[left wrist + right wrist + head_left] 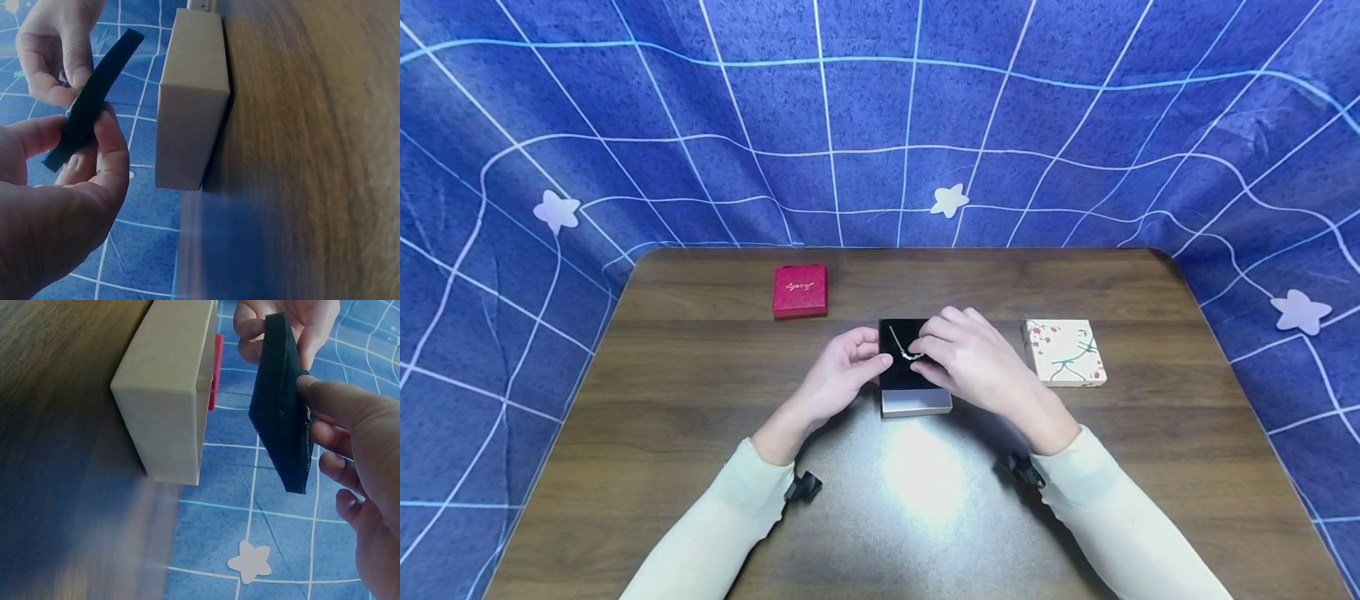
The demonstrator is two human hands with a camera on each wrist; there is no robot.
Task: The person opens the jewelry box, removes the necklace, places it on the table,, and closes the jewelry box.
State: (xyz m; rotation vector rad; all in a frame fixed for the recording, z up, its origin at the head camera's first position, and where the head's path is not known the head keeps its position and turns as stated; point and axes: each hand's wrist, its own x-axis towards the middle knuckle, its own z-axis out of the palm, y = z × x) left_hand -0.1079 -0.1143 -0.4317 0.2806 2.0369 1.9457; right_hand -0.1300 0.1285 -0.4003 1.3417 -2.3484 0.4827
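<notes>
A black padded jewelry insert (898, 378) is raised above an open beige box (190, 131), tilted, with a thin silver necklace (901, 348) across its face. My left hand (844, 367) grips the insert by its left edge, thumb on the face and fingers behind. On the other side, my right hand (967, 354) pinches the necklace at the insert's face, thumb and index finger around its sparkling part. Fine strands of chain show behind the insert (281, 406) in the right wrist view. My right fingers cover the rest of the necklace in the head view.
A red jewelry box (801, 291) with gold lettering sits at the back left of the wooden table (700, 392). To the right lies a cream box (1066, 353) with a floral print. A blue gridded cloth (865, 108) hangs around the table's back and sides.
</notes>
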